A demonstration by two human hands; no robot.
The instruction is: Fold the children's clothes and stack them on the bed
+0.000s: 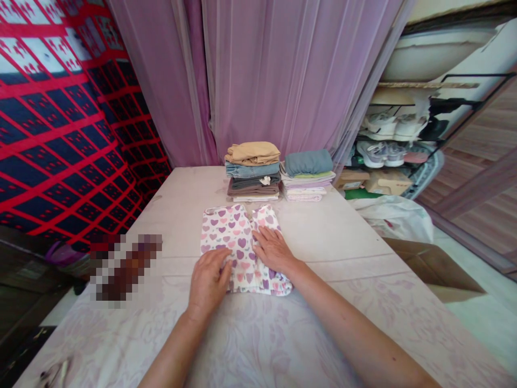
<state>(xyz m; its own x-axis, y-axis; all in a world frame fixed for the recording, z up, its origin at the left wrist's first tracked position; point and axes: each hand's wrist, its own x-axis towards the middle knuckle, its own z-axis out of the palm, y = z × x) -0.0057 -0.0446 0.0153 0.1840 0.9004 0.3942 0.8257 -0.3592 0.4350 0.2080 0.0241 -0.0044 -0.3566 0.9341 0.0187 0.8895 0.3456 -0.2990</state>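
Note:
A small white garment with purple and pink hearts (230,231) lies partly folded on the pale table (343,237). My left hand (209,280) rests flat on its near left part, fingers stretched out. My right hand (273,249) lies flat on its right side, fingers spread and pressing the cloth down. Neither hand grips anything.
Two stacks of folded clothes stand at the table's far end: a taller one topped by tan cloth (252,152) and a lower one topped by grey-blue cloth (308,161). Purple curtains (283,70) hang behind. A shoe rack (398,134), a white bag (393,215) and a cardboard box (436,269) are at the right.

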